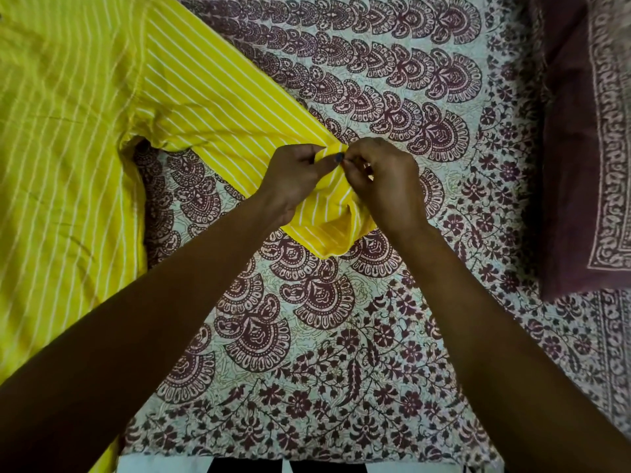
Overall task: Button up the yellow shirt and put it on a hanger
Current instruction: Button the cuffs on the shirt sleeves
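Note:
A yellow shirt [68,131] with thin white stripes lies spread on the bed, its body at the left and one long sleeve running diagonally to the middle. At the sleeve's cuff [327,230] both hands meet. My left hand [293,179] pinches the cuff edge between thumb and fingers. My right hand [382,186] pinches the cuff from the other side, fingertips almost touching the left thumb. A small dark spot, perhaps a button or a painted nail, shows between them. No hanger is in view.
The bed is covered with a white sheet [375,336] printed in maroon paisley and flowers. A maroon pillow [580,148] with a patterned border lies at the right edge. The bed's near edge runs along the bottom of the frame.

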`<state>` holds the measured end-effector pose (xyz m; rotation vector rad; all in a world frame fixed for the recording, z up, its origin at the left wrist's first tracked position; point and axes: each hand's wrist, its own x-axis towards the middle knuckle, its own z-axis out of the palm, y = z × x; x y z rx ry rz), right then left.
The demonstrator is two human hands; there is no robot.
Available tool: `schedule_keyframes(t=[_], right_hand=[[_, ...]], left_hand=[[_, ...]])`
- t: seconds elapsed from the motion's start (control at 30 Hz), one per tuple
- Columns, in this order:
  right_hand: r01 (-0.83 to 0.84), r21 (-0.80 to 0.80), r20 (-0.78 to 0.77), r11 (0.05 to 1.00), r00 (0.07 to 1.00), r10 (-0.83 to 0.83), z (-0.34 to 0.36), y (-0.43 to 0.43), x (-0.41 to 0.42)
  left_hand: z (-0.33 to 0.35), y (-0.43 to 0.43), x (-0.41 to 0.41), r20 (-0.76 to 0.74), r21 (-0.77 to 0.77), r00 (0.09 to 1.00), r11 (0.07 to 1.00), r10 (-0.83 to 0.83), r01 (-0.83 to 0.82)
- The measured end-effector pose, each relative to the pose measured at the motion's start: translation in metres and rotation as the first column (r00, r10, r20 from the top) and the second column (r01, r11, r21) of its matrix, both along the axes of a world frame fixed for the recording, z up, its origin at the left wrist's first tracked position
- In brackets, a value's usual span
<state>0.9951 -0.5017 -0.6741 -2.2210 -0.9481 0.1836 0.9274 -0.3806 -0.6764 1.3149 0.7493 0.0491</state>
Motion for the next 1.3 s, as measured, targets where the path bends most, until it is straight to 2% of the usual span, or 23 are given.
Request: schedule_keyframes(t=[0.23, 0.37, 0.5, 0.57, 0.67, 0.77, 0.87, 0.93, 1.03, 1.13, 1.3], right_hand=[[-0.020, 0.054, -0.028, 0.998, 0.999, 0.021, 0.002, 0.001, 0.000], [-0.024, 0.066, -0.015, 0.998, 1.000, 0.025, 0.005, 0.003, 0.002], [0.008, 0.063, 0.009, 0.998, 1.000, -0.009, 0.005, 0.006, 0.001], [0.039, 0.090, 0.028, 0.995, 0.999, -0.042, 0.006, 0.008, -0.001], [0.066, 0.109, 0.160, 0.992, 0.984, -0.083, 0.008, 0.010, -0.002], [0.075, 0.080, 0.267, 0.994, 0.959, -0.094, 0.006, 0.008, -0.005], [0.046, 0.103, 0.274, 0.994, 0.959, -0.073, 0.001, -0.001, -0.013], [0.085, 0.140, 0.292, 0.987, 0.949, -0.123, -0.001, -0.006, -0.017], [0.156, 0.179, 0.225, 0.971, 0.955, -0.195, 0.002, -0.004, -0.018], [0.106, 0.164, 0.125, 0.981, 0.984, -0.128, 0.006, -0.002, -0.010], [0.059, 0.179, 0.092, 0.982, 0.993, -0.077, 0.012, 0.002, -0.004]], left_hand=[[-0.003, 0.008, -0.003, 0.057, -0.027, 0.998, 0.999, -0.025, 0.027], [0.001, 0.013, -0.003, 0.109, 0.040, 0.986, 0.992, -0.123, 0.119], [0.005, 0.014, 0.000, 0.131, 0.182, 0.979, 0.974, -0.157, 0.132], [0.006, 0.012, 0.001, 0.137, 0.134, 0.984, 0.986, -0.113, 0.094], [0.007, 0.011, 0.002, 0.103, -0.024, 0.994, 0.999, -0.027, 0.029], [0.010, 0.012, 0.003, 0.048, 0.015, 0.997, 0.998, -0.057, 0.057], [0.018, 0.012, 0.006, -0.009, 0.105, 0.987, 0.982, -0.159, 0.159], [0.021, 0.010, 0.008, -0.057, 0.072, 0.983, 0.981, -0.175, 0.179], [0.023, 0.008, 0.007, -0.032, -0.015, 0.979, 0.979, -0.203, 0.202], [0.024, 0.008, 0.005, 0.005, -0.016, 0.984, 0.984, -0.178, 0.178], [0.015, 0.010, 0.004, 0.057, -0.084, 0.997, 0.995, -0.057, 0.062]])
